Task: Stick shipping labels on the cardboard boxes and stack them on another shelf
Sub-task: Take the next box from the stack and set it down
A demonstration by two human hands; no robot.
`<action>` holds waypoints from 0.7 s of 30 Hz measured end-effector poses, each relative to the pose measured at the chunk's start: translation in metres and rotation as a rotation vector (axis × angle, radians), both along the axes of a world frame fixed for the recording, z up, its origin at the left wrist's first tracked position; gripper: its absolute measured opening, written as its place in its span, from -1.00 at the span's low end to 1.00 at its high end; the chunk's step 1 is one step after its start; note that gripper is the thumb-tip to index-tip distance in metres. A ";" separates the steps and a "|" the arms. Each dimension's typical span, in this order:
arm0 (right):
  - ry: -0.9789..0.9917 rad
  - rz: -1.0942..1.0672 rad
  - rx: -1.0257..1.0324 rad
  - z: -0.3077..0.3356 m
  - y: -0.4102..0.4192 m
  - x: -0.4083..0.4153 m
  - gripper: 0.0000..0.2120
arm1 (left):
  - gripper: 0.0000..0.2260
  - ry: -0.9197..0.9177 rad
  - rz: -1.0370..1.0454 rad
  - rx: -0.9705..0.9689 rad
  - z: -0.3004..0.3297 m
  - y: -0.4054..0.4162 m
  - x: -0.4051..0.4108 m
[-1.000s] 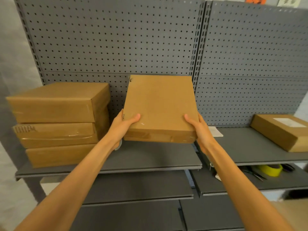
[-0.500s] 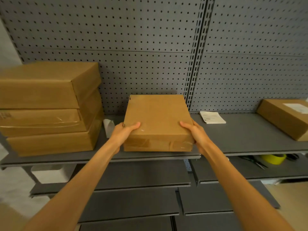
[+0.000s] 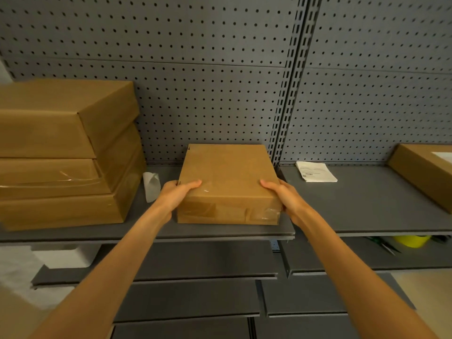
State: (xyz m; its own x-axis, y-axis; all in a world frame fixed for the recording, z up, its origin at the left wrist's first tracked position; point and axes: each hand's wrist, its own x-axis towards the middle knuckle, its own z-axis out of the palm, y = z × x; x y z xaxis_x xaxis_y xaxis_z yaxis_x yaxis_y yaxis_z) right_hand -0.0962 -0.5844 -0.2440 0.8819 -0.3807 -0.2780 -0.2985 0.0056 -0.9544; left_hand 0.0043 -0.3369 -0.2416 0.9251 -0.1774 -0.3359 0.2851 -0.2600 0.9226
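Cardboard box (image 3: 227, 182) lies flat near the front edge of the grey shelf (image 3: 367, 216), left hand (image 3: 176, 194) and right hand (image 3: 283, 198) gripping its near corners, bare shelf either side before the stack (image 3: 66, 152) cut off at left.

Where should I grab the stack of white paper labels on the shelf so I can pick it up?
Probably pinch the near edge of the label stack, coming from the front. It lies flat on the right shelf, so only the edges give something to hold, and the pegboard wall blocks the back side. Nothing sits in front of it.
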 end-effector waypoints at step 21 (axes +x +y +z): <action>-0.091 0.166 -1.151 0.023 -0.045 0.036 -0.52 | -0.63 -0.956 -0.477 0.934 0.033 -0.115 0.021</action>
State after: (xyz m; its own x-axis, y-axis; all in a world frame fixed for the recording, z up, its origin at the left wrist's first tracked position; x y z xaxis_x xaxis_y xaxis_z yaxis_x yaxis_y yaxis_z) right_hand -0.0607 -0.6296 -0.2212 0.9435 -0.2446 0.2234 -0.1439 -0.9101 -0.3885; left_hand 0.0251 -0.4519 -0.2082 0.7746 -0.5967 0.2097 -0.6281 -0.7645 0.1449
